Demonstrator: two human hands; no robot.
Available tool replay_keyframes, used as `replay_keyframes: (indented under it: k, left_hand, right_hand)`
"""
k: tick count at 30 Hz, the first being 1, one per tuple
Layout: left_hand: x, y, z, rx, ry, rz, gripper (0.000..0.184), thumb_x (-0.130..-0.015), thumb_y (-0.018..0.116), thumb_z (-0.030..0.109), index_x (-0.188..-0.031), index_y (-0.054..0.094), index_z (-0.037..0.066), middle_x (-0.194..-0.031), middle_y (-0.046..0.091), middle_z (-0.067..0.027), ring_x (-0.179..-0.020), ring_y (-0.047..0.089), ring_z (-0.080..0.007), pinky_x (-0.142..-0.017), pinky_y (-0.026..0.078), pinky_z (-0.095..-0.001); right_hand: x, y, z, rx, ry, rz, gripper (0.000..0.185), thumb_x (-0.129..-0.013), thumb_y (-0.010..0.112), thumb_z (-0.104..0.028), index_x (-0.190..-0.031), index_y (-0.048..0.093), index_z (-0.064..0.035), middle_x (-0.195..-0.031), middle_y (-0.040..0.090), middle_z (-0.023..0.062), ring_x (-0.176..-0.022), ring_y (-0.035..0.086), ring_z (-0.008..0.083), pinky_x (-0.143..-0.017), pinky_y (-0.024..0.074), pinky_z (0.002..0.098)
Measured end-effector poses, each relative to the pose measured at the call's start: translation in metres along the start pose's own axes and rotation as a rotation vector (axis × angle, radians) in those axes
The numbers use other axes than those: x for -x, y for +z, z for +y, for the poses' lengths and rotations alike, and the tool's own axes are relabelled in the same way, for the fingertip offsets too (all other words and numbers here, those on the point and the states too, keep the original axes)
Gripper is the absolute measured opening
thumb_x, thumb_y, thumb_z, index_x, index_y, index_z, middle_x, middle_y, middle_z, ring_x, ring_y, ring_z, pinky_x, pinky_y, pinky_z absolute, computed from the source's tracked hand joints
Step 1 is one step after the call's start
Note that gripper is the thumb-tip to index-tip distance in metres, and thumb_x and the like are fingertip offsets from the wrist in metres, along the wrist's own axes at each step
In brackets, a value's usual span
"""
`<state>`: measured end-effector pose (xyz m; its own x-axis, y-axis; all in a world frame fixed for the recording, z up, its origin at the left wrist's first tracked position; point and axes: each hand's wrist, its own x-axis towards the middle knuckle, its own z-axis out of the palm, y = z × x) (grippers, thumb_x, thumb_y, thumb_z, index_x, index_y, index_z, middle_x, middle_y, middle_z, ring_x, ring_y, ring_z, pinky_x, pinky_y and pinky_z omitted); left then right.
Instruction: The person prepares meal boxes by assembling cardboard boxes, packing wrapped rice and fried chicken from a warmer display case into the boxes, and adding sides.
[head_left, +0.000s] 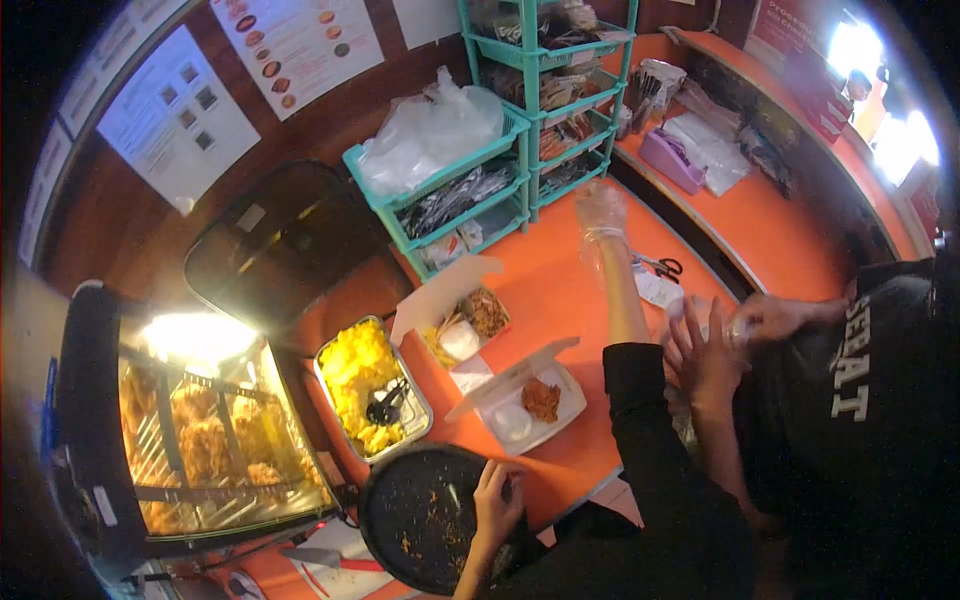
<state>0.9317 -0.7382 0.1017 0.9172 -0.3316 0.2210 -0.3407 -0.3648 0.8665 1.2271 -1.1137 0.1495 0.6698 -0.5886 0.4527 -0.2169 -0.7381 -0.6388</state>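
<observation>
At the left, a lit food warmer stands beside a metal pan of yellow food, and just below the pan lies a crumb-strewn round black tray, the left hand curled at its right side, though whether that grip clasps it cannot be told. Further right, two open boxes of food sit on the orange tabletop, then the gloved right hand reaches beside a teal rack, its grip unclear, with a co-worker's hands near the right forearm
</observation>
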Motion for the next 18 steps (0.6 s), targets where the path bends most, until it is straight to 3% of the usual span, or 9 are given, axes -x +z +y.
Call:
replay_keyframes:
  k: [2,6,8,9,11,14,15,16,18]
  left_hand:
    - [-0.001,-0.003,-0.011,-0.042,-0.069,0.016,0.014,-0.08,0.056,-0.008,-0.09,0.062,0.0,-0.084,0.058,-0.0122,-0.07,0.058,-0.0241,-0.067,0.048,-0.0328]
    - [-0.014,-0.015,-0.027,-0.079,-0.119,0.123,0.015,-0.081,0.054,-0.008,-0.09,0.063,-0.001,-0.083,0.059,-0.0123,-0.071,0.061,-0.0256,-0.067,0.05,-0.0328]
    - [-0.023,-0.019,-0.024,-0.096,-0.181,0.139,0.015,-0.079,0.053,-0.009,-0.088,0.063,-0.001,-0.083,0.061,-0.0126,-0.074,0.063,-0.0276,-0.069,0.051,-0.0333]
    - [-0.019,-0.02,-0.032,-0.122,-0.162,0.16,0.015,-0.078,0.053,-0.01,-0.087,0.063,-0.001,-0.083,0.062,-0.013,-0.074,0.063,-0.0279,-0.069,0.051,-0.0338]
    - [-0.022,-0.019,-0.035,-0.136,-0.174,0.17,0.014,-0.078,0.053,-0.008,-0.085,0.062,-0.001,-0.083,0.062,-0.0149,-0.074,0.063,-0.0317,-0.069,0.051,-0.0361]
    - [-0.014,-0.007,-0.053,-0.224,-0.173,0.171,0.007,-0.081,0.057,-0.006,-0.079,0.059,0.0,-0.078,0.062,-0.0128,-0.073,0.063,-0.0287,-0.069,0.051,-0.0343]
    - [-0.006,-0.002,-0.06,-0.27,-0.088,0.22,0.026,-0.085,0.06,0.006,-0.11,0.062,0.001,-0.109,0.061,-0.026,-0.098,0.06,-0.0425,-0.082,0.05,-0.0429]
    - [-0.002,0.003,-0.07,-0.272,-0.077,0.223,0.026,-0.085,0.06,0.006,-0.11,0.062,0.001,-0.109,0.061,-0.026,-0.098,0.06,-0.0425,-0.082,0.05,-0.0429]
    - [-0.007,0.004,-0.06,-0.334,0.009,0.284,0.019,-0.086,0.056,0.003,-0.102,0.062,-0.003,-0.092,0.062,-0.0249,-0.081,0.06,-0.0429,-0.075,0.051,-0.0393]
  right_hand:
    - [-0.036,-0.009,0.004,0.212,0.056,0.065,0.021,-0.085,0.059,-0.022,-0.094,0.072,-0.0078,-0.09,0.07,0.0195,-0.085,0.068,0.0354,-0.079,0.0535,0.0456]
    - [-0.115,-0.013,0.001,0.173,0.084,0.161,0.026,-0.086,0.057,-0.021,-0.105,0.07,-0.0084,-0.103,0.069,0.0197,-0.1,0.066,0.034,-0.086,0.0509,0.0452]
    - [-0.166,0.0,0.017,0.239,-0.219,0.29,0.032,-0.087,0.058,-0.024,-0.114,0.067,-0.0092,-0.114,0.066,0.0193,-0.112,0.06,0.0346,-0.093,0.0481,0.0446]
    - [-0.191,0.006,0.017,0.226,-0.225,0.298,0.032,-0.087,0.058,-0.024,-0.114,0.067,-0.0092,-0.114,0.066,0.0193,-0.112,0.06,0.0346,-0.093,0.0481,0.0446]
    - [-0.227,0.004,0.0,0.422,-0.215,-0.005,0.036,-0.085,0.061,-0.026,-0.118,0.066,-0.0116,-0.119,0.064,0.0175,-0.115,0.058,0.0344,-0.093,0.0486,0.0438]
    - [-0.253,0.036,0.024,0.494,-0.303,0.178,0.037,-0.082,0.065,-0.025,-0.117,0.066,-0.0153,-0.118,0.065,0.0155,-0.115,0.058,0.0341,-0.093,0.0488,0.0434]
    - [-0.249,0.025,0.015,0.391,-0.246,0.097,0.031,-0.081,0.066,-0.02,-0.111,0.068,-0.0154,-0.11,0.067,0.0136,-0.109,0.061,0.0338,-0.088,0.0508,0.0444]
    - [-0.239,0.014,0.008,0.387,-0.245,0.108,0.031,-0.081,0.066,-0.02,-0.111,0.068,-0.0154,-0.11,0.067,0.0136,-0.109,0.061,0.0338,-0.088,0.0508,0.0444]
    - [-0.23,0.002,0.012,0.316,-0.34,0.314,0.023,-0.082,0.068,-0.022,-0.102,0.068,-0.0126,-0.1,0.069,0.0111,-0.096,0.064,0.0329,-0.08,0.0519,0.0427]
